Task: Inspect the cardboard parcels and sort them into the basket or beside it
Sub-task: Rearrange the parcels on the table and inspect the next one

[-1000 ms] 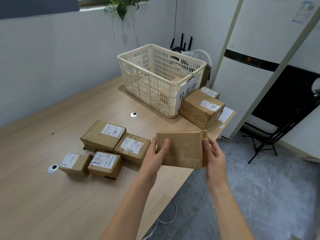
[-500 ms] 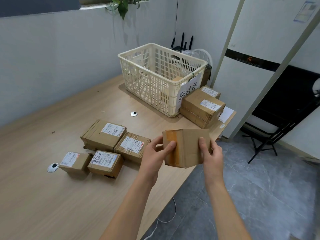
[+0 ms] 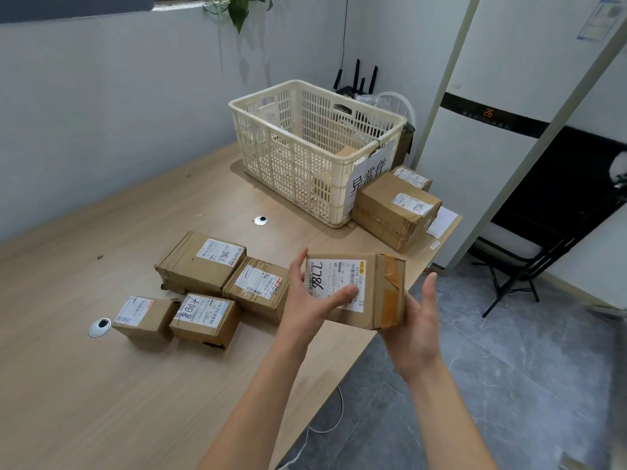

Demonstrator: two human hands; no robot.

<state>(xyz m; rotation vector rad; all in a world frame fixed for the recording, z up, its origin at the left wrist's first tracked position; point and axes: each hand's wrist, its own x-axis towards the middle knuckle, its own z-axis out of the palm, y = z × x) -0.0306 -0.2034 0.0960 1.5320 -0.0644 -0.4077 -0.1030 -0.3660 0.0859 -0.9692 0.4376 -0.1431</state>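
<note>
Head view. The held parcel (image 3: 373,293) hung in the air over the near edge of the surface (image 3: 101,385), well apart from the basket (image 3: 288,164). Its label (image 3: 334,276) faced up toward us, which we judged was for reading the print and the handwritten mark.

The left grip (image 3: 308,307) pinched the parcel's left end, thumb flat on the label and fingers up along the far side. The right grip (image 3: 419,320) lay spread palm-up under the taped end, thumb standing off the box. Its fingers were hidden beneath. We took it for a cradle bearing the weight, which left the other hand free to turn the box. The brown tape (image 3: 390,286) on that end looked wrinkled, possibly the point under check.

The basket stood at the far end with a paper sign (image 3: 369,178) on its wall. Stacked parcels (image 3: 390,208) touched its right side, and we judged them already sorted. Four parcels (image 3: 200,266) clustered left of the hands, labels up, likely waiting.
</note>
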